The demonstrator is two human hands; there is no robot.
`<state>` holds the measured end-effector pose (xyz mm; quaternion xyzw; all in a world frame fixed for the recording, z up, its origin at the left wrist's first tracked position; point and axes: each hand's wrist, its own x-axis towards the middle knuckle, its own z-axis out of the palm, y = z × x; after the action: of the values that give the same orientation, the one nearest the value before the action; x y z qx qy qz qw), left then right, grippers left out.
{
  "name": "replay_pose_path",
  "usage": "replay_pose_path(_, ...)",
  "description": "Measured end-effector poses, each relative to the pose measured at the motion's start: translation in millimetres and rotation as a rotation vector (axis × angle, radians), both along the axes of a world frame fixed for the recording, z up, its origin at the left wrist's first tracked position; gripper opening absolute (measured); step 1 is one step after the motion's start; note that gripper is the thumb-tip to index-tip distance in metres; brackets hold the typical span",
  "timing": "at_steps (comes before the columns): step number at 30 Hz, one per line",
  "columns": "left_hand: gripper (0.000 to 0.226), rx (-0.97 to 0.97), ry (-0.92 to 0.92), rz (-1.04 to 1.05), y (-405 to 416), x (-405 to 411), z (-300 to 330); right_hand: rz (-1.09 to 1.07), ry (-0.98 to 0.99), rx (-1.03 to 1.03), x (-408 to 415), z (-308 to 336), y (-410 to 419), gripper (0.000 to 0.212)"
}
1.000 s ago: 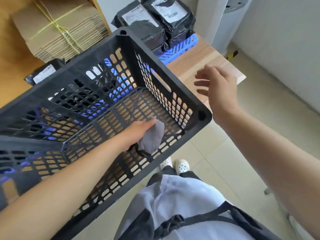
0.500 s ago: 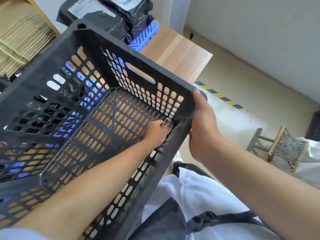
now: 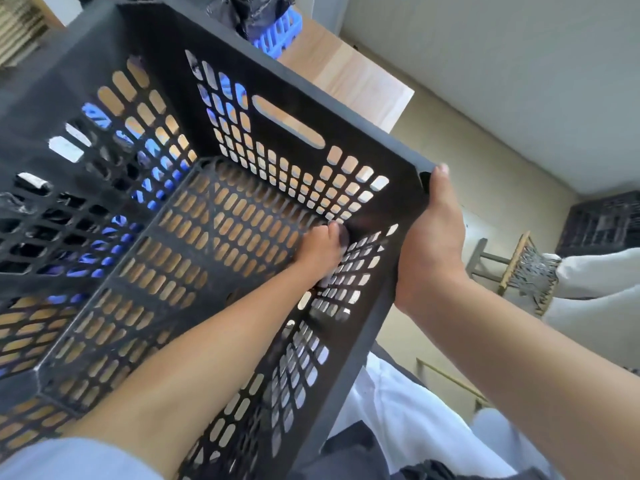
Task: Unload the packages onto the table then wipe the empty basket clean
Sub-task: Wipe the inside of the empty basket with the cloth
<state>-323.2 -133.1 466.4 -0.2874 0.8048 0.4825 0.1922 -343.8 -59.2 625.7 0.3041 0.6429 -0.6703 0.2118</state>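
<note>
My right hand (image 3: 429,237) gripped the black perforated plastic basket (image 3: 166,81) at its corner, centre-right of frame. My left hand (image 3: 320,252), fingers curled, pressed a grey cloth (image 3: 343,235) into the inner corner.

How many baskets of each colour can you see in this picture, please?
Black: 2, the held basket and the floor basket at far right.
Blue: 1, the blue basket on the table, holding packages.
Total: 3.
</note>
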Motion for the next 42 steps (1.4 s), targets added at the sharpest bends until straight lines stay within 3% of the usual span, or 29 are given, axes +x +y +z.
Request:
replay_pose_path(12, 0.055, 0.266, 0.346, 0.225, 7, 13, 111, 0.048, 0.06, 0.11, 1, 6, 0, 0.044)
replay_pose_path(15, 0.053, 0.225, 0.393, 0.226, 7, 15, 137, 0.053, 0.08, 0.104, 1, 4, 1, 0.044)
replay_pose_path(18, 0.057, 0.47, 0.383, 0.238, 1, 24, 154, 0.068, 0.077, 0.085, 0, 5, 1, 0.052)
replay_pose_path(22, 0.045, 0.762, 0.206, 0.198, -27, 34, 150, 0.061, 0.083, 0.062, 0, 2, 1, 0.058)
replay_pose_path(24, 0.048, 0.642, 0.228, 0.224, -44, 36, 131, 0.049, 0.092, 0.059, 0, 0, 0, 0.054)
replay_pose_path(26, 0.055, 0.236, 0.237, 0.151, -52, 37, 99, 0.037, 0.083, 0.044, -1, -2, 0, 0.052)
replay_pose_path(28, 0.053, -0.061, 0.129, 0.077, -48, 41, 62, 0.03, 0.072, 0.047, -2, -2, 0, 0.048)
replay_pose_path(32, 0.035, -0.297, -0.119, -0.258, -10, 49, 9, 0.022, 0.07, 0.044, -2, 1, 2, 0.042)
replay_pose_path(36, 0.042, -0.228, -0.117, -0.19, 2, 48, -5, 0.027, 0.078, 0.052, -3, 4, 1, 0.034)
replay_pose_path(42, 0.051, 0.08, -0.156, 0.02, -6, 44, 6, 0.017, 0.081, 0.051, -1, 6, -1, 0.03)
